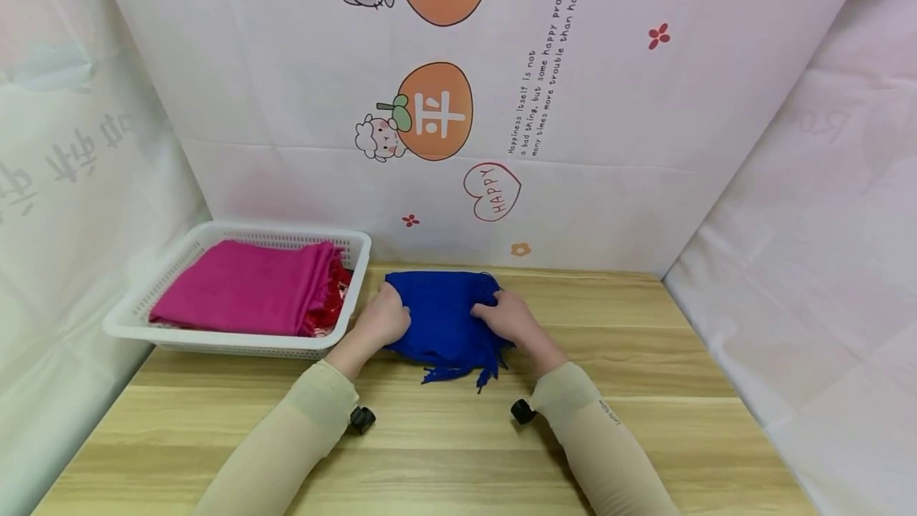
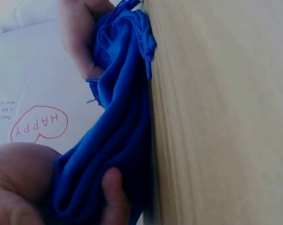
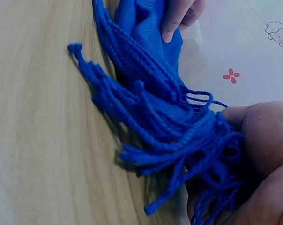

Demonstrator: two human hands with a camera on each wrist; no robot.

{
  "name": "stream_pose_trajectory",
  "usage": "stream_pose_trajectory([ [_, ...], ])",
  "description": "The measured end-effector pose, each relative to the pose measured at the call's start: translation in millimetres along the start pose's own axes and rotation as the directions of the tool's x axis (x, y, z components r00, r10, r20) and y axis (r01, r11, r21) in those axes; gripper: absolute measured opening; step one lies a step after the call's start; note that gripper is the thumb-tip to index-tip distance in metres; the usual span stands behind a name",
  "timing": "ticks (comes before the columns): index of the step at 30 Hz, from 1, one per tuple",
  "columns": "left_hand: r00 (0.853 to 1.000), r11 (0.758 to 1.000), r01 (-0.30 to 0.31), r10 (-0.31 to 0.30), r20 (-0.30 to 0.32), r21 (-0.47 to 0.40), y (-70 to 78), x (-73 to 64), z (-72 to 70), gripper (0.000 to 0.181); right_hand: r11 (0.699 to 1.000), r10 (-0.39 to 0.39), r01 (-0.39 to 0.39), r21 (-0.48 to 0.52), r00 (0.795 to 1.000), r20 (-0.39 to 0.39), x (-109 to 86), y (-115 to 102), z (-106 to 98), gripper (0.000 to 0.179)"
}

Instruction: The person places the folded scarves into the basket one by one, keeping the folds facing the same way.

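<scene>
A folded blue scarf (image 1: 442,317) with knotted fringe lies near the back of the wooden table. My left hand (image 1: 387,315) grips its left edge; in the left wrist view the thumb and fingers of that left hand (image 2: 24,183) are on either side of the folded layers. At the right edge my right hand (image 1: 507,317) holds the fringed end. Seen from the right wrist, the twisted tassels (image 3: 160,131) hang out beside the right hand (image 3: 268,150), whose fingertips are partly hidden under the cloth.
To the left stands a white perforated basket (image 1: 236,338) holding a folded magenta scarf (image 1: 239,285) over a red, shiny item (image 1: 333,305). A printed white backdrop (image 1: 587,213) rises behind the wooden table (image 1: 444,452), and white sheets hang at both sides.
</scene>
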State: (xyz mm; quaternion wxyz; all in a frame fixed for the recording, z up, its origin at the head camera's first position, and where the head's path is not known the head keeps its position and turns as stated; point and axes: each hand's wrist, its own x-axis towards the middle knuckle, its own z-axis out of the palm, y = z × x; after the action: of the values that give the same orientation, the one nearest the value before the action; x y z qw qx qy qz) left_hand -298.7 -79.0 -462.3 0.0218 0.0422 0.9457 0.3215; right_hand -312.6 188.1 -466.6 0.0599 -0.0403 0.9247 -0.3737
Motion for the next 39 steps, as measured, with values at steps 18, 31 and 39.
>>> stream_pose_trajectory([
  [18,1.000,0.997,-0.002,0.001,-0.022,-0.081,9.6,-5.3,-7.9,0.073,0.999,-0.034,0.032,-0.022,0.996,-0.081,-0.7,-8.7,-5.9,0.077],
  [31,0.997,0.997,-0.030,0.025,-0.067,-0.073,14.8,-8.4,-14.9,0.068,0.997,-0.077,0.074,-0.028,0.988,-0.131,-2.2,-12.1,-9.4,0.062],
  [39,0.995,0.994,-0.042,0.032,-0.099,-0.098,17.4,-8.6,-19.0,0.064,0.994,-0.106,0.105,-0.012,0.984,-0.145,-7.0,-19.2,-13.7,0.037],
])
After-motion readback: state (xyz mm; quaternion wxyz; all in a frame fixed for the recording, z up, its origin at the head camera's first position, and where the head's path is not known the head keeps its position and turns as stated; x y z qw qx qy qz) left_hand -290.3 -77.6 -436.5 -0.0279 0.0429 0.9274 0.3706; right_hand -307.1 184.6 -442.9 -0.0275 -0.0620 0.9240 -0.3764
